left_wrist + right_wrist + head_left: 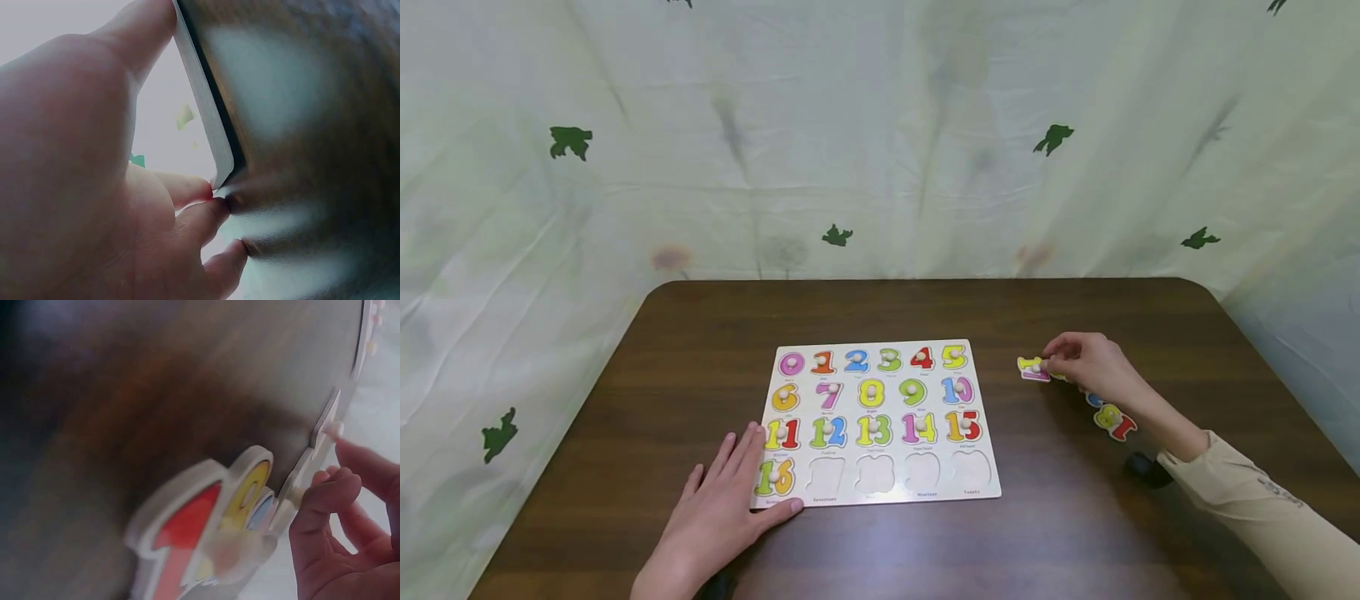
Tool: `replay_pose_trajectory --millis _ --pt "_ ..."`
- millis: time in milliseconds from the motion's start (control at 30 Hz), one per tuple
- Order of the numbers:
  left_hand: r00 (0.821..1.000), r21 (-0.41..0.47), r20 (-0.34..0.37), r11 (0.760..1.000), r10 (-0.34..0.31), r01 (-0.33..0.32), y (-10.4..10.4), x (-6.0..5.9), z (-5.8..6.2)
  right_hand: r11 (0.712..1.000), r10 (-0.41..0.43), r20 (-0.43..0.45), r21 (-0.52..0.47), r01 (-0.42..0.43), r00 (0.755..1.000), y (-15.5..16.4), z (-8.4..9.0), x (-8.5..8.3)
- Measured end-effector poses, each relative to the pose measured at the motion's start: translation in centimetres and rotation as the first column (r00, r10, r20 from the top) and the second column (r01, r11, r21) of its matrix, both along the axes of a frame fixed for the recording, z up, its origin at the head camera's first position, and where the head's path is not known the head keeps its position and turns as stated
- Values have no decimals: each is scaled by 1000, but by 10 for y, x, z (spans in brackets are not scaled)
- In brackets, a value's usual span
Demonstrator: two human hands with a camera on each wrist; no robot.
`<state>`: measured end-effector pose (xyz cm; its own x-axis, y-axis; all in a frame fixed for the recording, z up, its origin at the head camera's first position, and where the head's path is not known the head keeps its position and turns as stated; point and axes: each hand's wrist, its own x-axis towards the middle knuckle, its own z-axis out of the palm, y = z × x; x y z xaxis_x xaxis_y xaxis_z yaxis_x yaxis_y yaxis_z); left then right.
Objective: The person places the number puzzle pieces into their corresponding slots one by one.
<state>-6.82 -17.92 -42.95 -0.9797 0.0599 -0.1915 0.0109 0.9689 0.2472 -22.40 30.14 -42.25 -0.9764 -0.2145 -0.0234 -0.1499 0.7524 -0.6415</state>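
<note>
A white number puzzle board (857, 492) lies on the table, with colourful knobbed numbers from 0 to 16 set in it and outlined recesses along the bottom row. My left hand (715, 512) rests at its lower left corner, fingers along the left side and thumb on the front edge. Right of the board, my right hand (1093, 364) reaches over several loose number pieces. One fingertip touches or nearly touches the knob of a purple and yellow piece (1034, 374); no pinch shows in the right wrist view. A red and yellow piece (187, 515) lies nearer the wrist.
Between the right hand and that red and yellow piece shows a blue piece (1094, 400), partly covered. The dark wooden table (700, 333) ends at a pale curtain (880, 167) with green leaf shapes. A black wrist device (1147, 469) sits under the right sleeve.
</note>
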Motion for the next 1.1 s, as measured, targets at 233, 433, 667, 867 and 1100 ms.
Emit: replay_pose_trajectory --millis 233,433,667,867,1100 --pt "1000 5 -17 1000 2 -2 0 2 1 996 48 -60 71 -44 997 -12 2 -3" --pt "1000 11 -15 1000 8 -8 0 4 1 993 83 -52 85 -79 995 -21 -2 -1" --pt "1000 14 -8 1000 12 -12 -1 5 1 991 122 -72 59 -118 990 -33 1 2" --pt "1000 18 -19 1000 9 -9 -2 5 1 973 221 -107 -48 -227 970 -71 12 19" --pt "999 19 -39 1000 -10 11 0 4 3 918 374 -138 -83 -387 917 -133 29 41"
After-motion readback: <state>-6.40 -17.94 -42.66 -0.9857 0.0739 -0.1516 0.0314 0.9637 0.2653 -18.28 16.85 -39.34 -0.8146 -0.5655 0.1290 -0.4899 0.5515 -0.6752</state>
